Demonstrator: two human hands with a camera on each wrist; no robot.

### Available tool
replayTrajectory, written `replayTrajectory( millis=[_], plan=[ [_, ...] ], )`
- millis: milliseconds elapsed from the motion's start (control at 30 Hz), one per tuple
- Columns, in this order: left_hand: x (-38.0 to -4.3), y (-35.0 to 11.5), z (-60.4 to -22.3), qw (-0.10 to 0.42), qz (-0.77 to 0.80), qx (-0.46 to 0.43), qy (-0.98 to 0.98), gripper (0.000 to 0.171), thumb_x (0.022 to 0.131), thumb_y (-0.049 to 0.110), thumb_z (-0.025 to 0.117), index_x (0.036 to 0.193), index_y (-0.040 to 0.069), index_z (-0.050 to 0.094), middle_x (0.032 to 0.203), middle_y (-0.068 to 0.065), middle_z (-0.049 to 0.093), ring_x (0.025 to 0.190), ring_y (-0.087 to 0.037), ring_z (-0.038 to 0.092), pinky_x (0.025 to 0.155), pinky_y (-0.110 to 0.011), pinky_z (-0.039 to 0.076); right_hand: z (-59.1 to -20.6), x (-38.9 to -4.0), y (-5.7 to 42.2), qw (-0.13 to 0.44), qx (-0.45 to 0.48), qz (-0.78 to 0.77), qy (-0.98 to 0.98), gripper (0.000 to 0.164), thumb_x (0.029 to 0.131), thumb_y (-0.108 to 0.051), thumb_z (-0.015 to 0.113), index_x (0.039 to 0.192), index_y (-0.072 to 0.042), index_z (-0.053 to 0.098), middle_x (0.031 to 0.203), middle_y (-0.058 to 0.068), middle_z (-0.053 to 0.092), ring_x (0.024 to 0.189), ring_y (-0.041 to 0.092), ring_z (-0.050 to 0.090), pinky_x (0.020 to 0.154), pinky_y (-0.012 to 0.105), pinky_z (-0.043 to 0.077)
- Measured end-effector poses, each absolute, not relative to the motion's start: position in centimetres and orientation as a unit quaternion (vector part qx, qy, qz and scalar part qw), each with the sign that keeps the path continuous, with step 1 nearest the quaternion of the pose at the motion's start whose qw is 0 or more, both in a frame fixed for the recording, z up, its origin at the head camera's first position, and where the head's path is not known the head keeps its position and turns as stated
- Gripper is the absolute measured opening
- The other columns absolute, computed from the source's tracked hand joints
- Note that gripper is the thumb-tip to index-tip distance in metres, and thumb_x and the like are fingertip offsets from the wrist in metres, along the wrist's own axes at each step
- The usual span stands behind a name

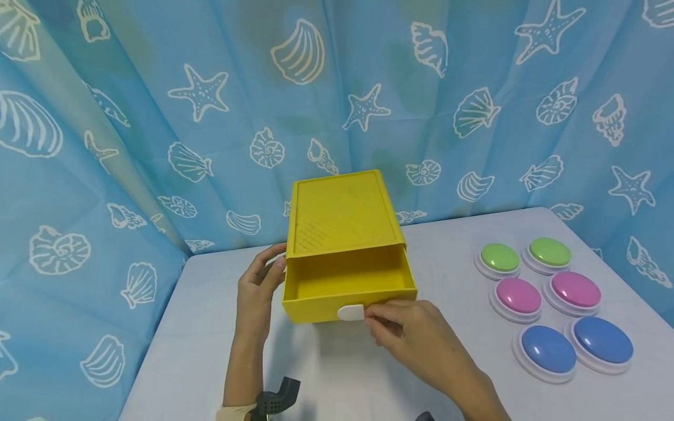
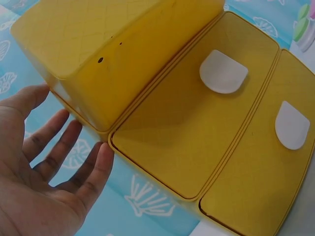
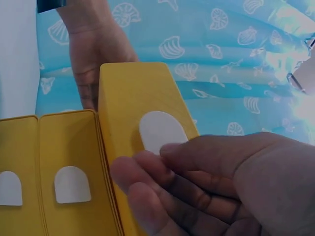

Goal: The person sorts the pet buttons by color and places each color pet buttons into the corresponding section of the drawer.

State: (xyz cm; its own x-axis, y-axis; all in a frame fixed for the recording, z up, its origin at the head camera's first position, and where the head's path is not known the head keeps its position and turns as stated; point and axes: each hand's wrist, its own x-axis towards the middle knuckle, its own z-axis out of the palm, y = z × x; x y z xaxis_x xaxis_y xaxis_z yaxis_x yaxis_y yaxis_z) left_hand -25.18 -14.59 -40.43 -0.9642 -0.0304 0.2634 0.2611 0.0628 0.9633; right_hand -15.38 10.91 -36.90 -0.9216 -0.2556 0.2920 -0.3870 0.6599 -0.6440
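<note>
A yellow plastic drawer unit [image 1: 342,210] stands on the white table with its top drawer [image 1: 315,311] pulled out. The drawer's bare yellow inside shows from above. At its front edge, my right hand [image 1: 421,336] pinches the white handle tab [image 3: 160,130] between thumb and fingers. My left hand [image 1: 258,286] rests against the unit's left side, its spread fingertips [image 2: 104,152] right at the side edge. Below the open drawer, two closed drawers show in the left wrist view, with a middle white tab [image 2: 222,72] and a lower white tab [image 2: 292,126].
On the table's right side sit several round push lights or buttons with white bases: a green pair [image 1: 500,257], a pink pair [image 1: 518,294] and a blue pair [image 1: 549,349]. A blue shell-print curtain [image 1: 237,117] hangs behind and to the left of the white table [image 1: 205,327].
</note>
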Motion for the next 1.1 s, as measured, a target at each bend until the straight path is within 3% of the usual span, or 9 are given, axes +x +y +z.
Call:
replayTrajectory(
  millis=[167,767,1100],
  plan=[
    [-25.1,-14.6,-40.4,0.11,-0.68,-0.084,-0.72,0.039,0.086,0.041,0.061,0.121,0.025,0.058,0.122,0.005,0.057,0.111,-0.015,0.054,0.097,-0.04,0.041,-36.6,-15.1,11.2,0.068,0.189,0.368,-0.908,0.01,0.086,-0.023,0.065,0.095,-0.023,0.07,0.069,-0.023,0.055,0.061,-0.004,0.051,0.06,0.014,0.048],
    [-24.5,-14.3,-39.6,0.11,-0.678,-0.087,-0.722,0.038,0.089,0.036,0.059,0.124,0.02,0.056,0.123,0.003,0.057,0.112,-0.016,0.053,0.097,-0.041,0.04,-36.1,-14.6,11.9,0.007,0.223,0.377,-0.899,0.025,0.088,-0.047,0.054,0.097,-0.028,0.067,0.067,-0.022,0.053,0.064,-0.002,0.05,0.06,0.017,0.049],
    [-23.7,-13.9,-38.5,0.113,-0.676,-0.087,-0.723,0.039,0.09,0.033,0.058,0.124,0.015,0.056,0.122,0.001,0.057,0.111,-0.017,0.053,0.097,-0.04,0.04,-35.8,-14.3,12.1,-0.03,0.215,0.363,-0.906,0.024,0.088,-0.048,0.054,0.096,-0.03,0.068,0.067,-0.021,0.053,0.062,0.0,0.049,0.056,0.017,0.046]
  ],
)
